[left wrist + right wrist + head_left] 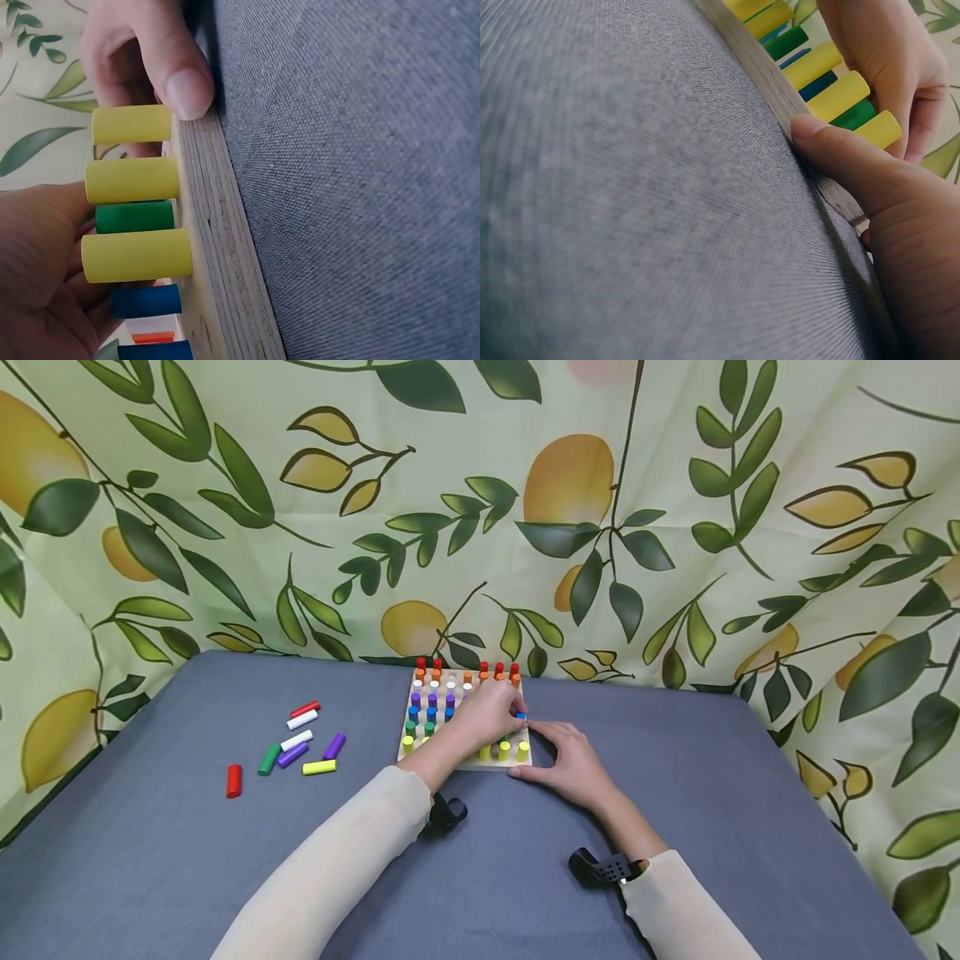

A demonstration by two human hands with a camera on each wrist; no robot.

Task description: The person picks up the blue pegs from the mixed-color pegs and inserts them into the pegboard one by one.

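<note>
A wooden pegboard [465, 767] with rows of coloured pegs lies on the cloth. Reaching across its right half, my left hand [487, 718] pinches a blue peg [521, 716] between thumb and fingers at the right end of the blue row. In the left wrist view, yellow pegs [135, 255] and a green peg [135, 217] stand in front of that hand's fingers. My right hand [573, 764] grips the board's near right corner; its thumb [817, 135] presses on the front edge while the fingers lie along the right side.
Left of the board, several loose pegs lie scattered: a thick red peg [234, 781], a green peg [269, 759], a yellow peg [319, 767], plus purple, white and red ones. A leaf-patterned curtain [480, 527] hangs behind the grey-blue tabletop [675, 760].
</note>
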